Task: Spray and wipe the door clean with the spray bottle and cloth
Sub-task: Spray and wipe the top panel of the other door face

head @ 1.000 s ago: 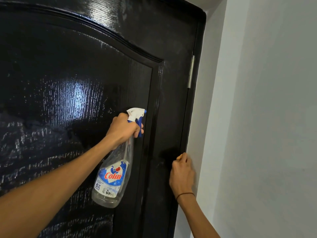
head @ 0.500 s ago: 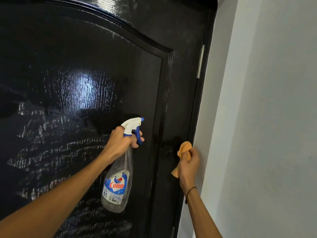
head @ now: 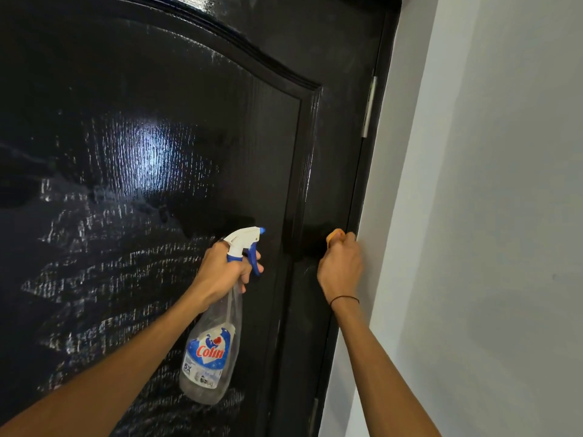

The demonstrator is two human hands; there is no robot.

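Head view: I see both hands raised at a black door (head: 157, 184).
Left grip: my left hand (head: 222, 272) is curled round the neck of the spray bottle (head: 211, 351), a finger on the blue trigger.
Bottle axis: near upright, body hanging below the grip, nozzle pointing right toward the door's hinge side.
Right grip: my right hand (head: 339, 266) is bunched on the orange cloth (head: 334, 236), pressed to the door's right edge beside the wall (head: 489, 216).
Cloth from grip: peeks out just above the knuckles.
Unwiped strip: runs up and down from the right grip, which is the nearer one.
Judgement: wiping along that vertical edge comes next.
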